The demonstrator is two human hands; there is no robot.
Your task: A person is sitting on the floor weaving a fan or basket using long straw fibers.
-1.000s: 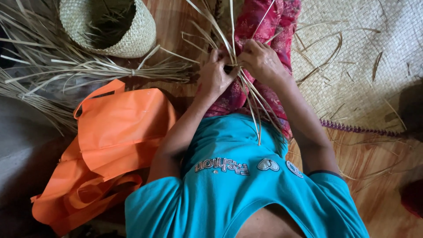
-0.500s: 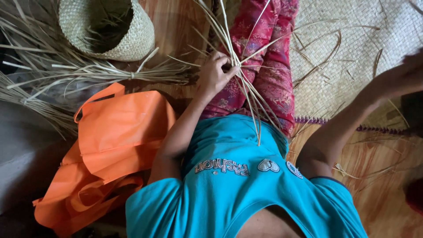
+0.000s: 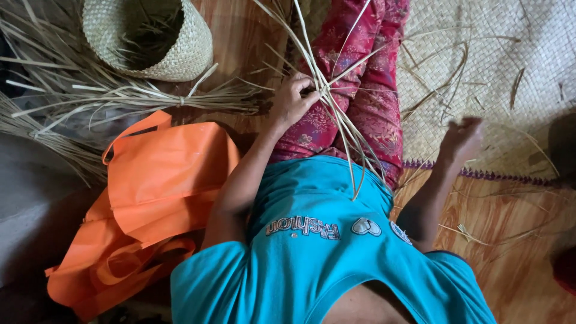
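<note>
My left hand (image 3: 292,101) fingers pinch the straw strips (image 3: 336,114) where they cross, strips running lengthwise over my lap, while my right hand (image 3: 461,138) hangs loosely curled, empty, off to the side.

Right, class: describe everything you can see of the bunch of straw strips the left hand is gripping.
The straw strips are long, thin, flat and pale tan, like dried palm leaf. The left hand pinches them together at one crossing point over the red patterned trousers. Above the grip they fan out towards the top edge of the picture; below it they trail down across the lap, with the tips reaching the teal shirt. The right hand is off to the side over the woven mat, not touching them.
</note>
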